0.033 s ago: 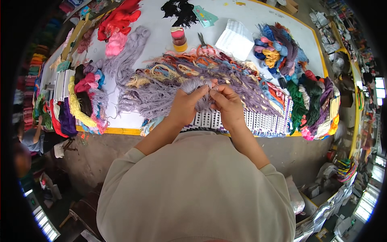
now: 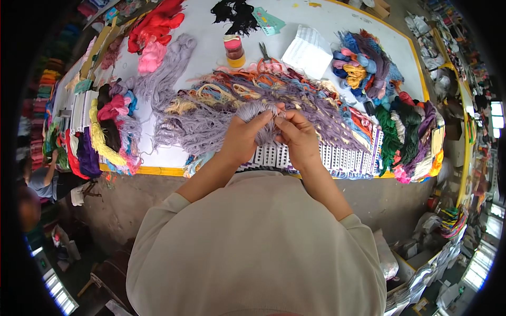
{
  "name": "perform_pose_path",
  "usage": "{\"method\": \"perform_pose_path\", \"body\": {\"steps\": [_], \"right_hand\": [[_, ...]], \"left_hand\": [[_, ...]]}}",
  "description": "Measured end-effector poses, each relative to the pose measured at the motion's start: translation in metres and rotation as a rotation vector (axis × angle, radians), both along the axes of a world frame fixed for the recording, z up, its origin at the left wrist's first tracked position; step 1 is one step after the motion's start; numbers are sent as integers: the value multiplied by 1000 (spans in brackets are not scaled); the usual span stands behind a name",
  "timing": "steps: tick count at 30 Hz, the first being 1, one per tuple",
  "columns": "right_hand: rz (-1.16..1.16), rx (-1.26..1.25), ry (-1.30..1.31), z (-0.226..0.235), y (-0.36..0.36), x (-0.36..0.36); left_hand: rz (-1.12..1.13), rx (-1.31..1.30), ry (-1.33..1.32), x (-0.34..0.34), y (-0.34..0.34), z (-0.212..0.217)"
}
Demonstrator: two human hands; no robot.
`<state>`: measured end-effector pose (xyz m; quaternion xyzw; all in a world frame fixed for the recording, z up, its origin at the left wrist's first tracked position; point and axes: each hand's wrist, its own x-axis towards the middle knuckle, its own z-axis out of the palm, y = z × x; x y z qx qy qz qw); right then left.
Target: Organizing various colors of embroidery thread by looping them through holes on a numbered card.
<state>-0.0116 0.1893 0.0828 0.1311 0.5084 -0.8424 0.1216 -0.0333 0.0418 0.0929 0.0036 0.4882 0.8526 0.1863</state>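
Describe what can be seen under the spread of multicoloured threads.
White, dark-dotted cards show at the near edge of the multicoloured threads. Farther in, the threads cover whatever lies beneath, so I cannot tell how far the cards continue.

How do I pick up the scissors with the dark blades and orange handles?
I'd take the scissors by their orange handles, from the person's side, over the multicoloured heap of yarn. The handles face the person, and the dark pointed blades face away. Lift gently: the handles lie right beside loose strands.
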Motion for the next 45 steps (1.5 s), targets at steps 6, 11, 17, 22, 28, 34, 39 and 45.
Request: {"method": "perform_pose_path", "body": {"steps": [6,11,17,22,28,34,39,45], "right_hand": [[-32,-112,-30,0,-1,-1],[-42,-287,-25,-4,6,-4],[13,-24,-62,5,-2,-4],[-35,-2,-64,4,-6,-5],[-53,-76,-100,8,-7,-6],[-89,-280,-103,1,-1,-10],[-27,-213,-68,-2,2,-12],[-17,-13,-113,2,-6,-12]], "left_hand": [[-19,-13,31,-3,-2,-17],[-25,143,-27,-3,-4,-14],[-8,0,8,-1,-1,-16],[45,-172,111,0,2,-10],[46,-32,20,-1,0,-11],[48,62,-31,-3,-1,-11],[25,-129,104,-3,-1,-16],[49,-342,271,0,3,-18]]}}
